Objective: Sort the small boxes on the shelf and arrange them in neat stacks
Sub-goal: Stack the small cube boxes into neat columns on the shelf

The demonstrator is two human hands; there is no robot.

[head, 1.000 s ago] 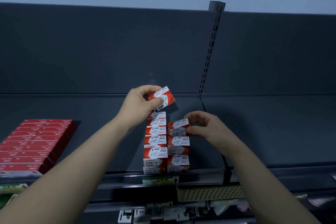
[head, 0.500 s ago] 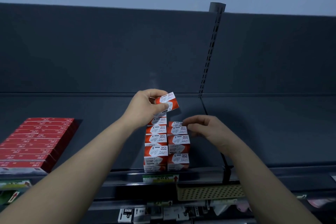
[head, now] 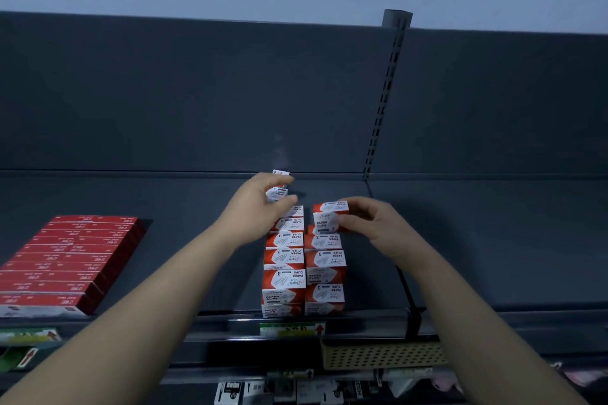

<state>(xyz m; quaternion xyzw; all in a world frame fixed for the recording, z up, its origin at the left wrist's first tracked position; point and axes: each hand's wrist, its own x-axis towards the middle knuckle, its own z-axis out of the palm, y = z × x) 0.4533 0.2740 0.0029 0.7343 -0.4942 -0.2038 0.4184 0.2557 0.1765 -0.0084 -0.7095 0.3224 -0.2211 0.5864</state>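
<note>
Two stacks of red-and-white paper clip boxes stood side by side near the front edge of the dark shelf (head: 510, 240), touching each other, and the person was clearly in the middle of topping them off. The left hand (head: 253, 207) had its fingers and thumb curled round a loose box (head: 275, 194), held just above the left stack (head: 284, 260) and not resting on it as far as I could tell. The right hand (head: 378, 227) was pinching the top box (head: 327, 217) of the right stack (head: 325, 273) between thumb and fingertips. That box looked a bit skewed against the ones under it, so my guess is it was being squared up or set down. Next move, I reckon: get the top box flush with its column, let go gently, then lower the loose box flat onto a stack, label facing the same way as the rest. Tall skinny columns like that would tip easily, so a light touch was called for. Off to the left sat a pile of flat red boxes (head: 65, 260), well apart, and a beige basket (head: 385, 353) hung below the shelf edge.
</note>
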